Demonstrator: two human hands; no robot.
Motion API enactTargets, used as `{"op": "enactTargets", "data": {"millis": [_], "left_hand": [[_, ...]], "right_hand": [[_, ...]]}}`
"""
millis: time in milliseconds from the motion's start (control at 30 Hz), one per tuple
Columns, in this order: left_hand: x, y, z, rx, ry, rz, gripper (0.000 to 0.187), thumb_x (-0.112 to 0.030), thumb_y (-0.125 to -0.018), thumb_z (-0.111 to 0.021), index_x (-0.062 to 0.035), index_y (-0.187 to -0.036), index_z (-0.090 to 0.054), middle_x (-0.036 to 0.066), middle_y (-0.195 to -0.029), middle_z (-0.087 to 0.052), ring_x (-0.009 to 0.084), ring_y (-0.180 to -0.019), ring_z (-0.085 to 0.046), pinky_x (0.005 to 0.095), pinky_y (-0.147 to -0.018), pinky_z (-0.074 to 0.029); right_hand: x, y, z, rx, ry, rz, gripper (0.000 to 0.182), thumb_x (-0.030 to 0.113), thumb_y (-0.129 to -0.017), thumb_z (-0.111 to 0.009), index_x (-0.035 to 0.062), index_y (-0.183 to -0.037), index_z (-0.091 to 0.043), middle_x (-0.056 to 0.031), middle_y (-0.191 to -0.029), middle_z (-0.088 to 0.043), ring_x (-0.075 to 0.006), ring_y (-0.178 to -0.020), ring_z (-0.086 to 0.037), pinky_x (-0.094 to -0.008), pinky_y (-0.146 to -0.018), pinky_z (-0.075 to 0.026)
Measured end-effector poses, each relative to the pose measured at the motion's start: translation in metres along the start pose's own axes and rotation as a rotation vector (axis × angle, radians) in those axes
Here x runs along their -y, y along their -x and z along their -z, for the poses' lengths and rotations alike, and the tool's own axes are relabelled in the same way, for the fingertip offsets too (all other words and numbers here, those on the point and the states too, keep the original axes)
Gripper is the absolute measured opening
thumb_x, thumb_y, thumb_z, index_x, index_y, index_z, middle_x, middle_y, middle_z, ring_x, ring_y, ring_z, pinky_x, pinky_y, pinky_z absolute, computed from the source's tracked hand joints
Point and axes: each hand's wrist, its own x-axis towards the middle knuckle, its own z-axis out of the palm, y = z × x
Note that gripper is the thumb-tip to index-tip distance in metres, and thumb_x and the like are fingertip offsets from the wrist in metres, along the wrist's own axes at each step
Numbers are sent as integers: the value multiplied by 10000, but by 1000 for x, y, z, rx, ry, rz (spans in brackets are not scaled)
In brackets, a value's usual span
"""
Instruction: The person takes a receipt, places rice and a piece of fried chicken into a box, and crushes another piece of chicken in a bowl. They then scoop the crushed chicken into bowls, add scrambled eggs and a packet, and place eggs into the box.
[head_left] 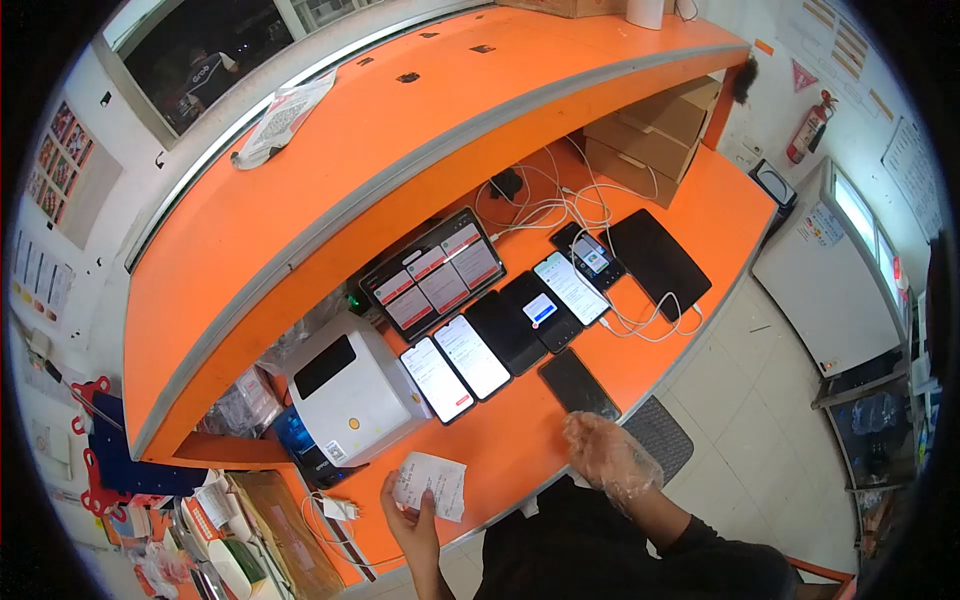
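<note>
A small white printed receipt (pixel 432 486) is pinched between the thumb and fingers of my left hand (pixel 412 515), over the counter's near edge. My right hand (pixel 608 455) wears a clear, crinkled plastic glove. Its fingers are curled in, and I see nothing held in them. Just beyond that hand lies a dark phone (pixel 580 384), screen off. Farther back, several phones lie in a row, among them a lit white-screen phone (pixel 471 356) and a phone with a blue pop-up (pixel 540 311). Behind them a tablet (pixel 433 272) shows red and white panels.
A white label printer (pixel 352 390) stands left of the phones on the orange counter (pixel 520 440). White cables (pixel 560 208) run across the back. A black flat device (pixel 655 262) lies at right, below a cardboard box (pixel 650 140). A raised orange shelf (pixel 430 90) overhangs the counter.
</note>
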Motion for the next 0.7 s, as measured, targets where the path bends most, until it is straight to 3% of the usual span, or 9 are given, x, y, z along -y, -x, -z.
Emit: {"op": "enactTargets", "data": {"millis": [100,267,500,700], "left_hand": [[-10,3,-17,-61,12,-94,491,97,-780,-589,-57,-1209,-407,142,-1229,-407,182,-1017,-528,252,-705,-510],[-12,13,-4,-214,151,40,313,86,-798,-570,-16,-1082,-485,86,-961,-515,171,-897,-582,250,-693,-514],[-13,17,-1,-330,137,-24,282,73,-795,-574,21,-1067,-519,112,-1042,-545,181,-899,-591,277,-721,-504],[-15,21,-1,-254,99,-32,459,91,-748,-614,23,-1174,-459,142,-1113,-522,198,-929,-592,286,-758,-509]], "right_hand": [[21,-12,-6,-65,17,143,126,138,-879,-512,12,-873,-508,-44,-792,-539,-125,-683,-550,-196,-548,-478],[31,-20,-4,-13,-54,191,126,136,-870,-521,10,-875,-522,-36,-806,-540,-104,-681,-535,-187,-533,-458],[36,-29,4,81,-46,164,136,142,-855,-544,21,-917,-535,-31,-837,-552,-107,-722,-539,-209,-554,-465],[27,-15,-23,35,-32,155,113,110,-843,-524,9,-881,-491,-28,-812,-504,-106,-652,-515,-220,-564,-479]]}}
